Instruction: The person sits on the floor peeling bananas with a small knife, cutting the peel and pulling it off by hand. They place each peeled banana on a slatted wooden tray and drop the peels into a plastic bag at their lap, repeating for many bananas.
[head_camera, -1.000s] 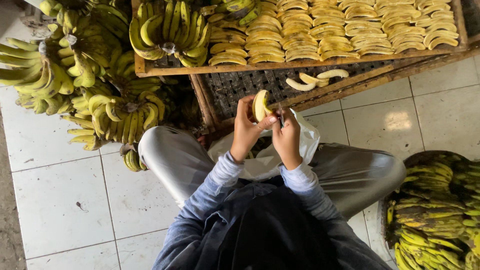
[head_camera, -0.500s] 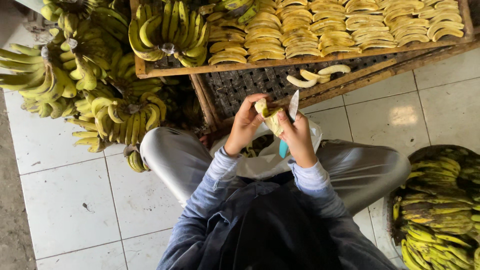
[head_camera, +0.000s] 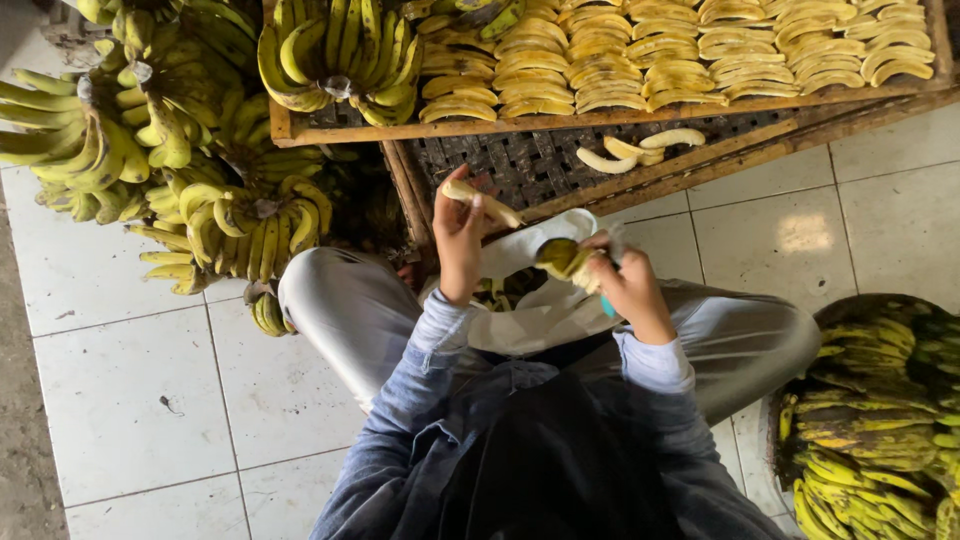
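Noting left hand (head_camera: 462, 232) closed on a peeled banana (head_camera: 480, 200) at 12 o'clock of my view; right hand (head_camera: 628, 290) at 2 o'clock grips banana peel (head_camera: 562, 258) and a knife (head_camera: 612, 262); white bag (head_camera: 540, 310) beneath

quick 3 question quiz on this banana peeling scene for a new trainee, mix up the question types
1. True or false: the left hand holds a peeled banana.
2. Multiple choice: what is in the right hand? A) a banana peel and a knife B) a whole bunch C) nothing
3. Fill in: three peeled bananas lie loose on the dark woven ____.

Key
1. True.
2. A: the peel, plus a knife with a blue handle.
3. Rack; rows of peeled bananas fill the wooden tray just above it.
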